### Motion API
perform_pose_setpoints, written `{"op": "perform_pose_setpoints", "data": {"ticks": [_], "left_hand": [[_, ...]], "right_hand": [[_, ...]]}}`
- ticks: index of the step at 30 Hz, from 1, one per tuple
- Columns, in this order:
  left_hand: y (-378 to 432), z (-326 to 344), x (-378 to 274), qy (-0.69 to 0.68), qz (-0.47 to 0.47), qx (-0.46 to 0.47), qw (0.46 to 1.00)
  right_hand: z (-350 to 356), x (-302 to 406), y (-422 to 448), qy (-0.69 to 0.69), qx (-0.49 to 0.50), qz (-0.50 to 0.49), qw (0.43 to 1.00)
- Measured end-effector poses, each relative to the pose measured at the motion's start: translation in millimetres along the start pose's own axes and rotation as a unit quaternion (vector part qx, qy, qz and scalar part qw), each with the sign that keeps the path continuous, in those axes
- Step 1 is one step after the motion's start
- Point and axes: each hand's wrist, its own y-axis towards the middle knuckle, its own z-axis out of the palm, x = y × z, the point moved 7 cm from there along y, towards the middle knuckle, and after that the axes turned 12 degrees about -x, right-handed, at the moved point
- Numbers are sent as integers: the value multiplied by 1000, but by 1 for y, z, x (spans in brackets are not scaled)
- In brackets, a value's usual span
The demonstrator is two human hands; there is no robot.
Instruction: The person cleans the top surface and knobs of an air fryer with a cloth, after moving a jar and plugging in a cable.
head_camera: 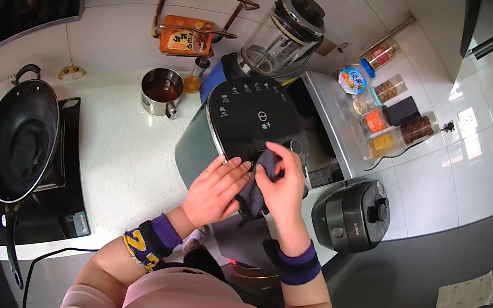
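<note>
A dark green air fryer [192, 145] with a glossy black top panel [247, 120] stands right before me on the counter. Printed icons line the panel's back and left edges, and a round dial [296, 146] sits near its front right. My right hand [283, 184] pinches a dark grey cloth [253, 194] between thumb and fingers at the fryer's front edge. Part of the cloth hangs below the hand. My left hand [216, 193] lies flat, fingers extended, against the front left of the panel, its fingertips beside the cloth.
Left is a black wok [26, 138] on a gas hob [74, 204]. A steel cup [157, 103] of brown liquid stands behind. A glass blender [279, 38] rises behind the fryer. Rightward are a microwave oven [329, 119] topped with jars, a Supor cooker [343, 217] and a grey surface [400, 280].
</note>
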Motion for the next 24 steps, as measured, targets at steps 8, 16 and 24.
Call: {"op": "perform_pose_setpoints", "data": {"ticks": [8,16,24], "left_hand": [[-1,-3,2,18,18,6,1000],[-6,3,3,18,34,-27,999],[-7,6,4,20,26,-28,999]], "right_hand": [[10,10,9,-74,17,2,997],[13,9,15,-65,9,2,998],[13,6,13,-68,-17,6,998]]}}
